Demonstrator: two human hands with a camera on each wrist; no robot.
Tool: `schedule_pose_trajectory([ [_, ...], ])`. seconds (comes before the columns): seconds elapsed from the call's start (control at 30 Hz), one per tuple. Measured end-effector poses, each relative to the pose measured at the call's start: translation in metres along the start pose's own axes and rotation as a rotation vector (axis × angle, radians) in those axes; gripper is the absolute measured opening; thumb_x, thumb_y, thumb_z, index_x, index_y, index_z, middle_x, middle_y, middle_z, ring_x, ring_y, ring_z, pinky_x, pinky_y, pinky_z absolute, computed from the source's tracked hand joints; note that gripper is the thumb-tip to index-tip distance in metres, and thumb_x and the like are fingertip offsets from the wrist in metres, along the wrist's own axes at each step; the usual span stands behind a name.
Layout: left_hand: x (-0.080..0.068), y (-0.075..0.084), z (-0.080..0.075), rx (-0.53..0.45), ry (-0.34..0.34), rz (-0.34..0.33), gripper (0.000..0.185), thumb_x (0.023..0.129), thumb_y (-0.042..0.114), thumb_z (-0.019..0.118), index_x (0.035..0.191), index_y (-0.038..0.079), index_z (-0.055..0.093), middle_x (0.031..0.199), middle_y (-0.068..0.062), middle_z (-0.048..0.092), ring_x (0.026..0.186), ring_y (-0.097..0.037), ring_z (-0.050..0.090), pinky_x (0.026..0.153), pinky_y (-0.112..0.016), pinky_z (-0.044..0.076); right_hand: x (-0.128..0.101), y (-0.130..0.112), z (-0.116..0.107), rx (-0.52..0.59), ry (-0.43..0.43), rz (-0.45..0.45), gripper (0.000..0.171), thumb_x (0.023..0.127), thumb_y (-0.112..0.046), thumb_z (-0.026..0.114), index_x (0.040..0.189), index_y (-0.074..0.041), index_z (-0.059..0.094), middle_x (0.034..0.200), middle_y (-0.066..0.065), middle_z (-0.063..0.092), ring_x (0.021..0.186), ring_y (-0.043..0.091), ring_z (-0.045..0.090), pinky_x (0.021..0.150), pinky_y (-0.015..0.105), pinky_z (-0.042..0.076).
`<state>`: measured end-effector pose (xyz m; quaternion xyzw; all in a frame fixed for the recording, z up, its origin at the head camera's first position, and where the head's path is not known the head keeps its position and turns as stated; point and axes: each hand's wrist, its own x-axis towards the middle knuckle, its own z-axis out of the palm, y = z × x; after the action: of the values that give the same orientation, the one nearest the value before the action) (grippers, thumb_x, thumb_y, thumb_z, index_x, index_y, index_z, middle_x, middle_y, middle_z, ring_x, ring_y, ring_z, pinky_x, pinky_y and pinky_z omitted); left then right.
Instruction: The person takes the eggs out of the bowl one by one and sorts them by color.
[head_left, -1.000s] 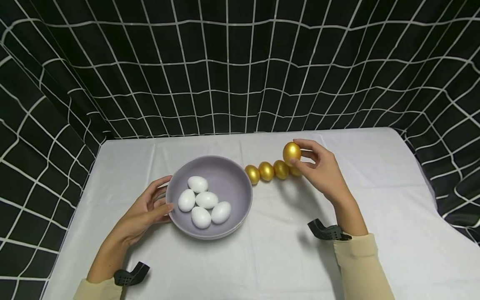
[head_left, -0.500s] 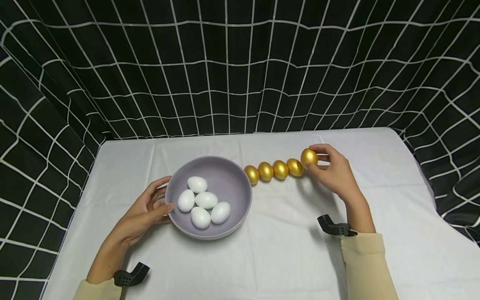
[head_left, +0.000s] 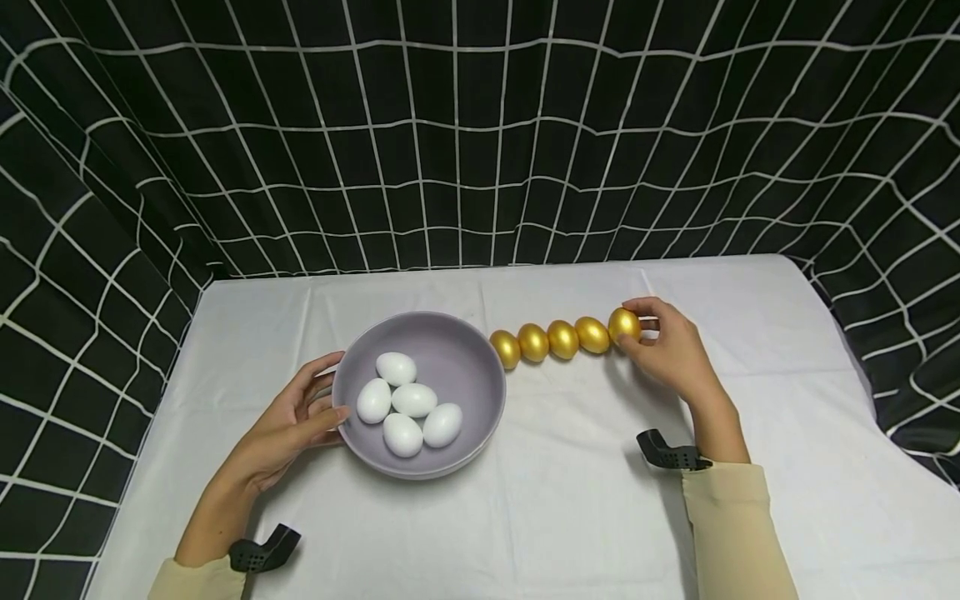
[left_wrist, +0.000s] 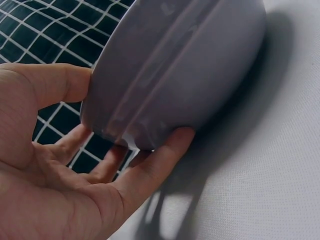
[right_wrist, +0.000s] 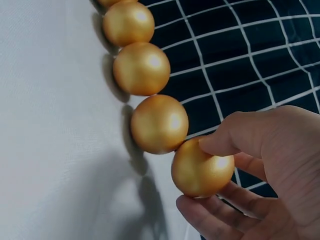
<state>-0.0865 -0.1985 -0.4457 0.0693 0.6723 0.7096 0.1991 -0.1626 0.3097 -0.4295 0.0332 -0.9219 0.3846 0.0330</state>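
Observation:
A round mauve bowl (head_left: 468, 367) stands on the white-covered table with several white eggs (head_left: 414, 400) inside, gathered toward its left and front. My left hand (head_left: 281, 425) holds the bowl's left side; in the left wrist view the thumb lies at the rim and fingertips (left_wrist: 184, 134) touch the outer wall. My right hand (head_left: 671, 354) pinches a golden egg (right_wrist: 202, 172) between thumb and fingers. This egg sits at the right end of a line of golden eggs (head_left: 562, 340), right against its neighbour (right_wrist: 160, 124). The line's left end is close to the bowl's right rim.
A white cloth (head_left: 555, 517) with light creases covers the table. Behind it and along both sides hangs a dark curtain (head_left: 480, 150) with a white grid. Black wrist mounts (head_left: 667, 452) are strapped near both beige sleeves.
My right hand has carried the golden egg rightward and lowered it to the right end of the row, uncovering the egg beside it. The left hand and bowl stay put.

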Motion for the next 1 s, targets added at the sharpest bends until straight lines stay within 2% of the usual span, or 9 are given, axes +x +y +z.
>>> schedule_pose_trajectory([
  [0.1,0.0004,0.0002,0.0001,0.001,-0.001,0.001,0.079,0.101,0.002,0.065,0.166,0.015,0.023,0.162,-0.025,0.033,0.125,-0.009,0.065,0.091,-0.037,0.063,0.0003,0.0019,0.0012,-0.002,-0.006,0.006,0.046,0.094,-0.007,0.072,0.137,0.004,0.059,0.139,0.029,0.061,0.124,0.048,0.064,0.102,0.057,0.055],
  [0.2,0.0006,0.0,0.0003,0.0,-0.002,0.002,0.078,0.101,0.002,0.065,0.166,0.015,0.024,0.162,-0.025,0.033,0.125,-0.009,0.065,0.091,-0.037,0.063,0.0008,0.0044,0.0023,-0.027,-0.012,0.019,0.045,0.094,-0.008,0.072,0.136,0.003,0.06,0.138,0.029,0.06,0.123,0.049,0.064,0.104,0.061,0.053],
  [0.7,-0.0002,-0.0019,0.0001,-0.004,0.0,-0.002,0.078,0.101,0.002,0.065,0.166,0.014,0.023,0.162,-0.023,0.033,0.124,-0.007,0.065,0.09,-0.037,0.063,0.0012,0.0073,0.0064,-0.089,-0.018,0.017,0.044,0.093,-0.009,0.073,0.134,0.002,0.062,0.131,0.03,0.061,0.119,0.05,0.066,0.101,0.06,0.053],
  [0.83,0.0007,-0.0021,-0.0001,-0.006,-0.002,-0.004,0.078,0.101,0.001,0.064,0.166,0.015,0.023,0.162,-0.023,0.033,0.124,-0.007,0.065,0.09,-0.037,0.064,-0.0005,0.0055,0.0044,-0.097,-0.021,0.009,0.043,0.096,-0.009,0.069,0.137,0.004,0.061,0.134,0.032,0.06,0.121,0.051,0.065,0.101,0.062,0.055],
  [1.0,0.0009,-0.0023,-0.0009,-0.012,-0.001,-0.004,0.078,0.101,0.001,0.064,0.166,0.015,0.023,0.162,-0.024,0.032,0.124,-0.007,0.065,0.091,-0.037,0.064,-0.003,-0.0025,-0.0022,-0.104,0.014,-0.012,0.041,0.101,-0.015,0.064,0.138,0.004,0.061,0.137,0.033,0.058,0.126,0.051,0.061,0.103,0.063,0.054],
])
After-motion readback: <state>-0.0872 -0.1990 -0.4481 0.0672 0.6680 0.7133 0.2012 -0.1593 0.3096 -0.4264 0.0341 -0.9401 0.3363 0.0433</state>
